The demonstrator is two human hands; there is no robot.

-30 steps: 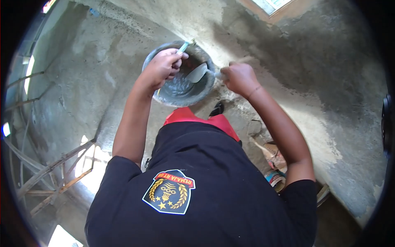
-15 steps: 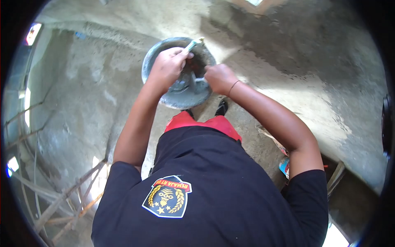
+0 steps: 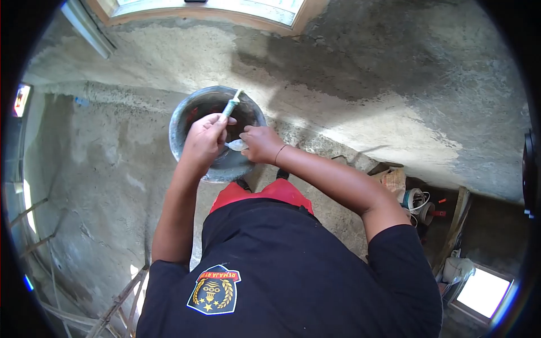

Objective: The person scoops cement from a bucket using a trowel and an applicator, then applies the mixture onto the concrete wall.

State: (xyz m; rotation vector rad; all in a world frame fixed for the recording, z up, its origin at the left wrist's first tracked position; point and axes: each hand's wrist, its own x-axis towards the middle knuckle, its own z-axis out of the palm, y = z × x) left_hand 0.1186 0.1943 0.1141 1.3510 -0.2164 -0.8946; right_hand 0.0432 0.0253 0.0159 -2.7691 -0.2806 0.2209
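Observation:
My left hand (image 3: 206,141) is wrapped round a tool with a green handle (image 3: 230,107). Its pale yellowish end points up, and its lower part is hidden by the hand. The fingers of my right hand (image 3: 262,145) are closed on a small pale grey, flat piece (image 3: 236,145) between the hands. I cannot tell whether this piece belongs to the tool. Both hands are over a round grey bucket (image 3: 176,121), its inside dark, with grey wet-looking material toward the near side.
A grey plastered wall (image 3: 360,84) with a darker damp patch rises ahead, below a wood-framed window (image 3: 208,14). Wooden poles (image 3: 115,304) stand at lower left. A sack (image 3: 393,180) and a white-and-blue container (image 3: 414,198) lie at right. My feet are close to the bucket.
The view has tilted up, bringing the window into sight. My right hand has come closer to my left, and the pale piece now shows between them. The green handle stays in my left hand.

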